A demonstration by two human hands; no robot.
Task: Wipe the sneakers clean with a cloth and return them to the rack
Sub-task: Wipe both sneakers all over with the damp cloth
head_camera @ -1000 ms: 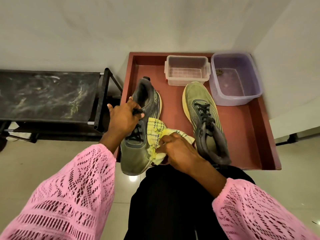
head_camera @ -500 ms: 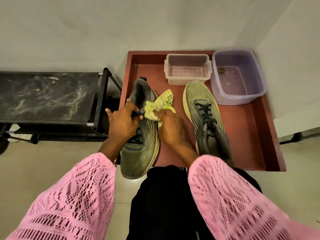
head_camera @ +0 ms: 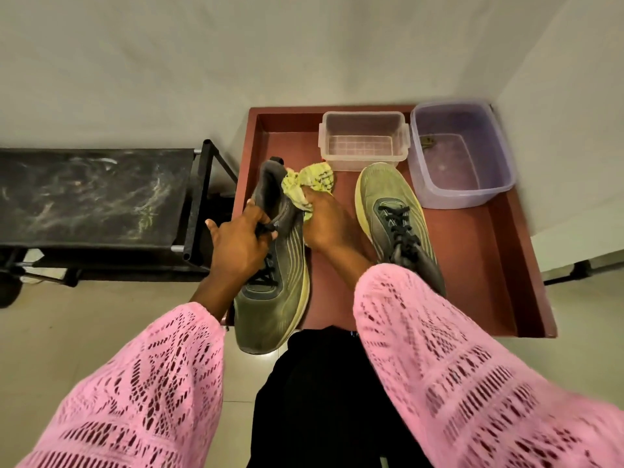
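Two tubs (head_camera: 364, 140) hold nothing; left hand (head_camera: 238, 246) grips sneaker (head_camera: 280, 265), right hand (head_camera: 326, 224) clutches cloth (head_camera: 309, 184).

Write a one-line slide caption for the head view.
Left hand steadies a sneaker while right hand wipes its heel with a yellow cloth.

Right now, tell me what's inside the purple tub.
The purple tub on the red tray holds one small dark object at its back-left corner; what it is can't be told. Whether there's water is unclear.
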